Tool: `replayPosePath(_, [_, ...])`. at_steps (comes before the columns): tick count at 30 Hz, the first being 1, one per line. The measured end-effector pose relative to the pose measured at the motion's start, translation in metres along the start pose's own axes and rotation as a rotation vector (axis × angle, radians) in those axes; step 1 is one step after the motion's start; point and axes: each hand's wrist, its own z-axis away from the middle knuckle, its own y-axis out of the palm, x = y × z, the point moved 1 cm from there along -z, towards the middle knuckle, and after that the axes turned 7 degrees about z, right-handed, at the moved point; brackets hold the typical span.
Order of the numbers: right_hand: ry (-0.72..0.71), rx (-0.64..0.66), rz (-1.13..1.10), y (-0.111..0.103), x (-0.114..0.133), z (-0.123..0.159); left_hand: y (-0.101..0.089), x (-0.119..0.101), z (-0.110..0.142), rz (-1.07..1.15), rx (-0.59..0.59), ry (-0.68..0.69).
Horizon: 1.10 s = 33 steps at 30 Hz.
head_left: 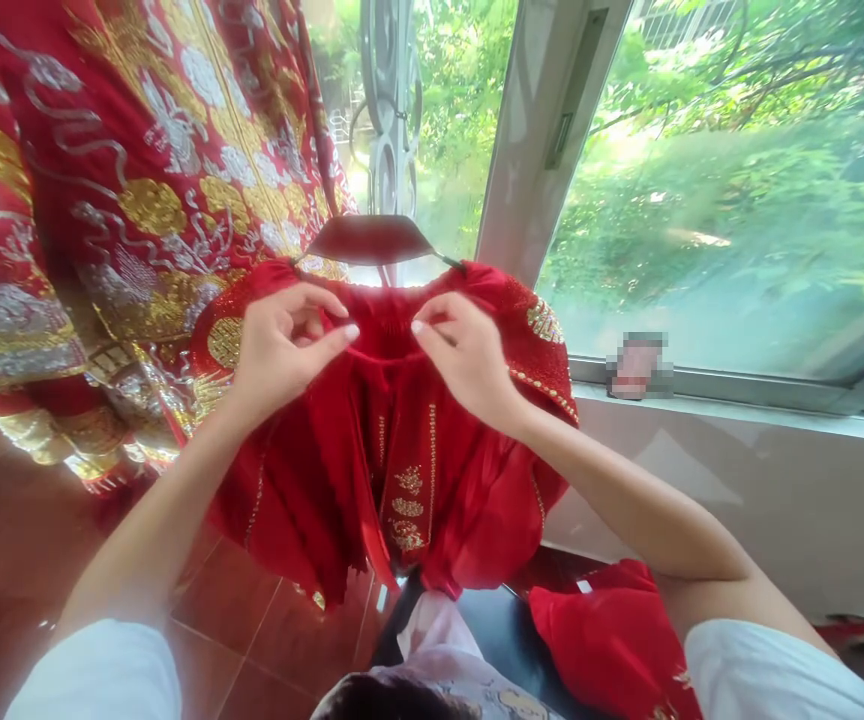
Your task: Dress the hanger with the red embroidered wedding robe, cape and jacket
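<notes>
Together, one left hand point(282, 345) and one right hand point(469, 350), both in pinches on one red garment point(409, 430).

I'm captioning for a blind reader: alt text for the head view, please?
A person's left hand and right hand pinch at the upper edge of a gold-trimmed red garment; embroidered red clothing is at left, a window behind.

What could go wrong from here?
Possible risks:
1. The left hand and right hand seem to pinch only the top edge of the red garment with gold beading; that fingertip grip might slip.
2. Its beading could snag on the red robe with gold and silver embroidery, close by on the left.
3. Its loose lower panels hang near the smooth black surface below and could catch there.
</notes>
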Motion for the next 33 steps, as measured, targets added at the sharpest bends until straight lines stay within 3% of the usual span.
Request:
replayPosePath(5, [-0.058, -0.221, 0.184, -0.04, -0.015, -0.022, -0.042, 0.015, -0.035, -0.081, -0.238, 0.022])
replayPosePath(8, [-0.077, -0.172, 0.276, -0.054, -0.021, -0.032, -0.055, 0.022, -0.04, -0.074, -0.263, 0.03])
replayPosePath(10, [-0.095, -0.065, 0.316, -0.059, -0.019, -0.036, -0.06, 0.02, -0.036, -0.018, -0.153, 0.041])
replayPosePath(12, [-0.123, 0.061, 0.326, -0.064, -0.013, -0.039, -0.065, 0.014, -0.029, 0.004, 0.035, 0.04])
replayPosePath(15, [-0.132, 0.383, 0.279, -0.069, -0.002, -0.044, -0.07, 0.006, -0.019, -0.234, 0.245, 0.047])
replayPosePath(17, [-0.098, 0.638, 0.211, -0.068, 0.005, -0.047, -0.065, 0.003, -0.016, -0.536, 0.19, 0.116])
replayPosePath(20, [-0.077, 0.861, 0.019, -0.059, 0.014, -0.049, -0.043, 0.003, -0.016, -0.807, -0.119, 0.219])
replayPosePath(23, [-0.081, 0.804, -0.247, -0.042, 0.019, -0.053, -0.013, 0.007, -0.022, -0.702, -0.36, 0.191])
replayPosePath(25, [-0.048, 0.656, -0.385, -0.03, 0.019, -0.056, 0.005, 0.009, -0.026, -0.501, -0.401, 0.169])
replayPosePath(28, [0.024, 0.476, -0.501, -0.016, 0.015, -0.061, 0.025, 0.012, -0.03, -0.1, -0.315, 0.135])
replayPosePath(33, [0.095, 0.414, -0.511, -0.013, 0.006, -0.059, 0.036, 0.02, -0.029, 0.315, -0.115, -0.022])
